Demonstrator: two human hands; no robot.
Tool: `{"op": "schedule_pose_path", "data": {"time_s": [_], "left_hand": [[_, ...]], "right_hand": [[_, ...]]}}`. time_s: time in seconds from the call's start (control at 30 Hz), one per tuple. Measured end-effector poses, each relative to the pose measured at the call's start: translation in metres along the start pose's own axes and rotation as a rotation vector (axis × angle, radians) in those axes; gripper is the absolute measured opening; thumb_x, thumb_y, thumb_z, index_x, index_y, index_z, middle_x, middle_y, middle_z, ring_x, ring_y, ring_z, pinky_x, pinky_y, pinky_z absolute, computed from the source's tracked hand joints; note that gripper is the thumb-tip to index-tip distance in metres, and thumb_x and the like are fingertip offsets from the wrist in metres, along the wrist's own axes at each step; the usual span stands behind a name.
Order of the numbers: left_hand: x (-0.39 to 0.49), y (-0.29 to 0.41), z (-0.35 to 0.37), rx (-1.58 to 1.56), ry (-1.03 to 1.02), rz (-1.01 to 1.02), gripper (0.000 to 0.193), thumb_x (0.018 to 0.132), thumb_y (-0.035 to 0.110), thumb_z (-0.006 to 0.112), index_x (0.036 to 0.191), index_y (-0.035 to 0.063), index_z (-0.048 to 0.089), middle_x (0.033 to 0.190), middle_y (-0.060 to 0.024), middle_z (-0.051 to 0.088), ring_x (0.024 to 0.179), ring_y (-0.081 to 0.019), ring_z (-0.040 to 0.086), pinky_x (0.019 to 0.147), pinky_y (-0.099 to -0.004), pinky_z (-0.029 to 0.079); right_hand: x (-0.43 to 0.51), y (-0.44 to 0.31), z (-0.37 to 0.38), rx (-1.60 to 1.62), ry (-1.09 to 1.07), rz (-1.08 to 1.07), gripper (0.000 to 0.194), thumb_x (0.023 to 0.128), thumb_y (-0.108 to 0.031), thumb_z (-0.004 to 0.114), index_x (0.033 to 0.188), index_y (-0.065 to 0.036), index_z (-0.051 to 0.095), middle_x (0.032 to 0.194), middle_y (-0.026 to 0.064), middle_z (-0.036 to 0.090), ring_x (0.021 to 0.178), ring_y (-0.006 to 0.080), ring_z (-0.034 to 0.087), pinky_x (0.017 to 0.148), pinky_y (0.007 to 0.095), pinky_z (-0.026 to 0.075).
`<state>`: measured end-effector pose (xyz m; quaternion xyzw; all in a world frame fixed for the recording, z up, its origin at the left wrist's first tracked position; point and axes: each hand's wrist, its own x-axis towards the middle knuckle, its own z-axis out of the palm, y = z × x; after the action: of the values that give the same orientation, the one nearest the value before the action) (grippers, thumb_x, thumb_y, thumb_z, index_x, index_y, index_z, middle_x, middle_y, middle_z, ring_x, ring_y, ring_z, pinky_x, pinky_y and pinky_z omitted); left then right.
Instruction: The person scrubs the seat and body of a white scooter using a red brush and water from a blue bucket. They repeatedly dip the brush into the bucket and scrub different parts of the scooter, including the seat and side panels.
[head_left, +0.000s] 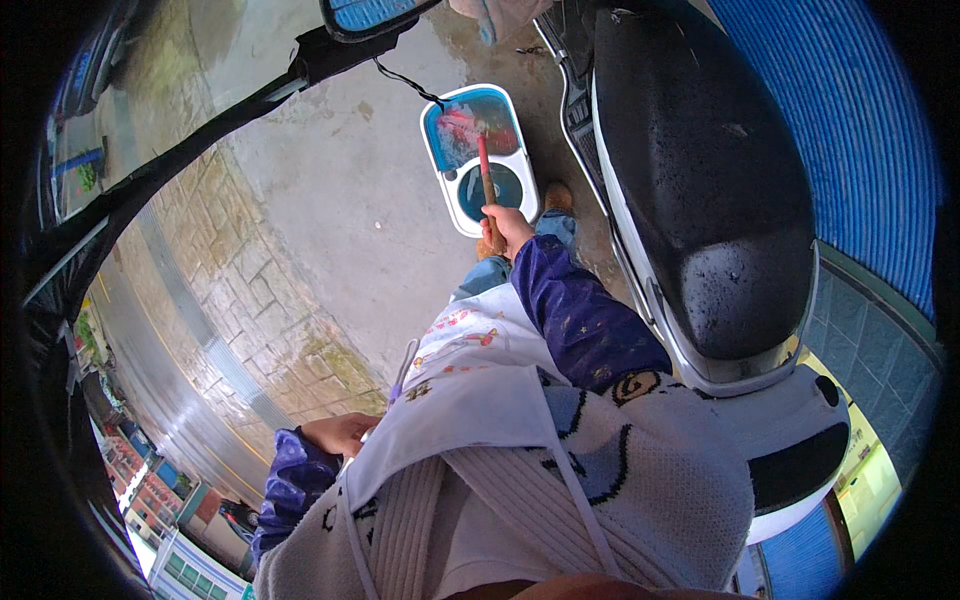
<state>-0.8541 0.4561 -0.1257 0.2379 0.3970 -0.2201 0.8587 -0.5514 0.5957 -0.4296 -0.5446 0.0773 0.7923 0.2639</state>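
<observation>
My right hand (511, 229) grips the brown-and-pink handle (486, 180) of a mop. The handle slants over a white-and-blue mop bucket (529, 187) on the wet floor before me. A blurred pink mop head (459, 124) lies in the far compartment, which holds water. The round spin basket (471, 196) is in the near half, under the handle. My left hand (341, 433) rests by my hip against the white apron (480, 405); its fingertips are partly hidden there.
A scooter with a black, wet seat (697, 187) stands close on my right, before a blue corrugated shutter (840, 112). At the upper left runs a black bar (202, 127) with a mirror (371, 13) and a hanging black cord (409, 81). Stone paving (247, 262) and a road lie left.
</observation>
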Motion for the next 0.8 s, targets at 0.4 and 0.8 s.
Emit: {"op": "schedule_pose_path", "data": {"time_s": [0.4, 0.8], "left_hand": [[0.0, -0.006, 0.001, -0.09, -0.005, 0.001, 0.082, 0.07, 0.035, 0.071, 0.133, -0.007, 0.039, 0.124, -0.0115, 0.054, 0.111, -0.0182, 0.05, 0.097, -0.0318, 0.038], [0.017, 0.024, -0.004, 0.052, -0.035, 0.101, 0.083, 0.071, 0.041, 0.071, 0.133, -0.0044, 0.041, 0.129, -0.0106, 0.05, 0.115, -0.0195, 0.046, 0.101, -0.0314, 0.034]], "right_hand": [[0.001, 0.016, -0.024, -0.169, -0.115, -0.039, 0.021, 0.085, -0.02, 0.054, 0.071, -0.005, 0.049, 0.055, 0.006, 0.051, 0.039, 0.0167, 0.048, 0.035, 0.031, 0.038], [-0.202, -0.024, -0.065, -0.453, -0.175, -0.149, 0.043, 0.086, -0.013, 0.055, 0.125, -0.003, 0.038, 0.061, 0.0034, 0.049, 0.042, 0.0114, 0.046, 0.037, 0.0271, 0.035]]}}
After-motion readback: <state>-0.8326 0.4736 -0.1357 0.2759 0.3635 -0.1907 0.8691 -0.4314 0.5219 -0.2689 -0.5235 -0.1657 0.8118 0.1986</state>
